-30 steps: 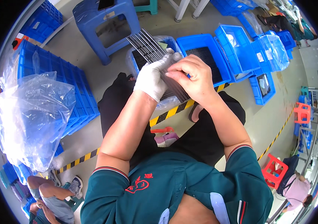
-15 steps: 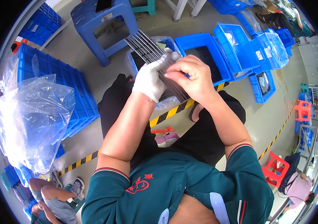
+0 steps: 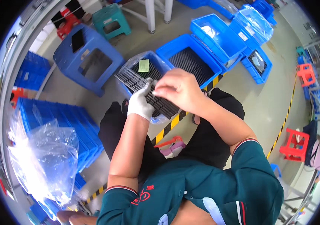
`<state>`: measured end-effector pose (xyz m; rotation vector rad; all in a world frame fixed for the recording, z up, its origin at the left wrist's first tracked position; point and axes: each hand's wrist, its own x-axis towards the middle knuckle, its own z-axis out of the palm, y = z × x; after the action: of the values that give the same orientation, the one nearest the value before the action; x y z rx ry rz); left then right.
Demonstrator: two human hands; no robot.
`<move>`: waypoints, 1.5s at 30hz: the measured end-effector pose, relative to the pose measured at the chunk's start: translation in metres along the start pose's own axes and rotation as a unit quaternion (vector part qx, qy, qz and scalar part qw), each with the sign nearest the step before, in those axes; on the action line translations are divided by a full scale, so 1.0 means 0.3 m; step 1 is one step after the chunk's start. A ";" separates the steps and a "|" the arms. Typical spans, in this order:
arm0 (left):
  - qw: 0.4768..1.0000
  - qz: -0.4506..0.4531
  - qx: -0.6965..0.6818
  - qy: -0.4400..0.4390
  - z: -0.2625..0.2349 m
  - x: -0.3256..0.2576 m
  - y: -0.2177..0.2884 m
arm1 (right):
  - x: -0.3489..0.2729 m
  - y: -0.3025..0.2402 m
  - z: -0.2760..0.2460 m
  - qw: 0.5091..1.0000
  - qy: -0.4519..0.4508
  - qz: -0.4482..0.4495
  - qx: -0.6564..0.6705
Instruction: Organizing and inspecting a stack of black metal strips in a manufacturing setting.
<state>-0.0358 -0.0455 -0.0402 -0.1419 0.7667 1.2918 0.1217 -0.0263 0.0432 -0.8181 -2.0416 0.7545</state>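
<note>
At far left I see a clear plastic bag point(image 3: 41, 161) over stacked blue crates point(image 3: 73, 127). Further right, my gloved left hand point(image 3: 142, 102) grips a stack of dark slotted trays point(image 3: 147, 92) from below, above a lined blue bin point(image 3: 150, 67). My bare right hand point(image 3: 178, 88) pinches the stack's top edge.

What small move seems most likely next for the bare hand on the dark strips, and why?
Probably pinching one strip free. The gloved left hand grips the stack of dark strips from beneath, while the bare right hand rests its fingertips on the stack's top edge.
</note>
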 end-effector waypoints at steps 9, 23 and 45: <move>0.957 -0.201 0.185 0.093 0.018 0.258 -0.164 | -0.248 0.036 -0.258 0.994 0.006 0.093 0.057; 0.718 -0.204 0.665 0.016 0.296 1.392 -0.336 | -0.411 0.180 -0.556 0.968 0.115 0.205 0.086; 0.189 0.332 0.923 0.046 0.033 1.868 -0.495 | -0.279 0.389 -0.558 0.929 0.084 0.335 0.131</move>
<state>0.1414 0.3680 -0.4061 2.3734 2.0967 0.0890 0.3342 0.0195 0.0047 -1.3877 -1.4508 1.2476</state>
